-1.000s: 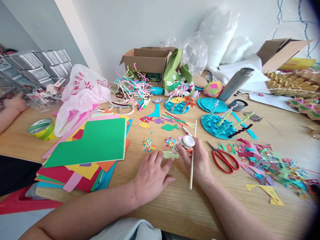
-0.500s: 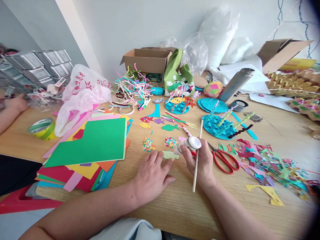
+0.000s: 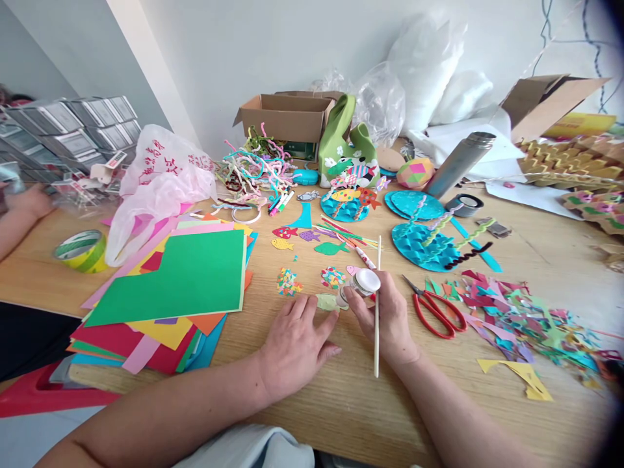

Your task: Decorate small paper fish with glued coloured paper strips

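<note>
In the head view my right hand (image 3: 392, 318) is closed around a small white glue bottle (image 3: 365, 282), tilted with its narrow end down to the left. A thin pale stick (image 3: 377, 351) is held upright in the same hand. Under the bottle's tip lies a pale green paper cutout (image 3: 325, 301), partly covered by the bottle. My left hand (image 3: 297, 344) rests flat with its fingers spread, fingertips at the cutout's near edge. Two small piles of paper confetti, the left pile (image 3: 287, 282) and the right pile (image 3: 333, 277), lie just beyond. Behind them is a green paper fish (image 3: 331, 248).
Red-handled scissors (image 3: 439, 313) and paper scraps (image 3: 541, 318) lie to the right. Coloured paper sheets (image 3: 185, 279) are stacked left, near a tape roll (image 3: 82, 251). Blue discs (image 3: 424, 247) and a metal flask (image 3: 461, 166) stand behind. Another person's hand (image 3: 32, 203) is at far left.
My right hand has shifted slightly left with the bottle and stick, and the bottle now covers more of the pale green cutout. My left hand has stayed in place.
</note>
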{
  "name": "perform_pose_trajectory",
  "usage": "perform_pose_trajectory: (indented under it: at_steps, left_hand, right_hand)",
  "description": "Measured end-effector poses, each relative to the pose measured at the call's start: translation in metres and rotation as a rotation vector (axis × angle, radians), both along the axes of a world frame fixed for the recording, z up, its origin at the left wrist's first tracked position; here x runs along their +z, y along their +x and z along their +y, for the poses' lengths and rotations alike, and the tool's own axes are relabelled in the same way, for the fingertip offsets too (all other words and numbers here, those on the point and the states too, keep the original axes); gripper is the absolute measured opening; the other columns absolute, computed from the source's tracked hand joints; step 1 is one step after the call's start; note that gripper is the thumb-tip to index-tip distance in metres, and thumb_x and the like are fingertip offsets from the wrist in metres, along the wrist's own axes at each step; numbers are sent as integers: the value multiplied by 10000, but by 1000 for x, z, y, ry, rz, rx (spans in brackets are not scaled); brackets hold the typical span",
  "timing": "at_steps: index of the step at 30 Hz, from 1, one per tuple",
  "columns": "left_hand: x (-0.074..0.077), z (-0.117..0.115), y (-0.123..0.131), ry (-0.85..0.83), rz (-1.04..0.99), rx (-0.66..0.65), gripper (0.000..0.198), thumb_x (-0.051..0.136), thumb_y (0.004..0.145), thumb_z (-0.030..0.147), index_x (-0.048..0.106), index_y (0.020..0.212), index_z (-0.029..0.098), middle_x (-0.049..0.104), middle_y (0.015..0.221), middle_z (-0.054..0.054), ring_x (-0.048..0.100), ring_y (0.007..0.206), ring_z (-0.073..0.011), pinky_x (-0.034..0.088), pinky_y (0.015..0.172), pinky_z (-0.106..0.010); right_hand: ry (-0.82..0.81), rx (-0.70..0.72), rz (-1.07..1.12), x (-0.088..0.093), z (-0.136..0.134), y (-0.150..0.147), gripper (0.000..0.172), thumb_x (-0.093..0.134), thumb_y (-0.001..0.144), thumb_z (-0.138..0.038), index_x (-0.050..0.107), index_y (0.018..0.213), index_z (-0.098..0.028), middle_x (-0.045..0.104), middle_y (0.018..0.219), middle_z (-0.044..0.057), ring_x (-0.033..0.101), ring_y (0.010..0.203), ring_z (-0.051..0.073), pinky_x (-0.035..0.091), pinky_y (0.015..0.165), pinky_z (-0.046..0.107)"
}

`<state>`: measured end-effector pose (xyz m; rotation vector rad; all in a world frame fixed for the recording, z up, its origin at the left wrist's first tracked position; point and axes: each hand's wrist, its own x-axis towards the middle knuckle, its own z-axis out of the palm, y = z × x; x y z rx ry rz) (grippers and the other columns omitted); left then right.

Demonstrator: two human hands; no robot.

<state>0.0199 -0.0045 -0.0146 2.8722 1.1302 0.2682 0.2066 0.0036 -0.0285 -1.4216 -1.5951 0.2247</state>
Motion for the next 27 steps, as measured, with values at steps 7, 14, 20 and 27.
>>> perform_pose_trajectory:
  at_steps: [7,14,20,27]
  left_hand:
    - [-1,-1,0,6,10,-4,508,465,896,520,494,1317,237,513,1223,-148,438,1181,-309,407,956,-458]
    - [0,0,0,5,6,-6,508,473,892,520,499,1312,235,514,1222,-146,436,1184,-307,408,958,-459]
    - [1,-1,-1,-1,5,1,488,482,892,512,520,1293,236,513,1236,-149,437,1189,-306,403,966,-457]
    - [0,-1,0,0,12,3,481,470,894,523,535,1281,245,520,1235,-145,445,1184,-303,404,962,-454]
  right_hand:
    - [31,10,-35,6,-1,-4,240,615,850,-323,497,1029,-216,626,887,50,611,767,190,527,578,306]
    - [15,16,-16,4,-1,-4,256,622,838,-325,506,1033,-207,613,853,39,587,702,168,492,497,268]
    - [139,-110,30,10,-4,-4,205,611,829,-327,521,985,-228,570,735,-8,504,545,122,371,374,212]
    - [221,-302,101,14,-5,1,225,598,835,-415,476,795,-230,481,625,-32,450,521,129,393,479,265]
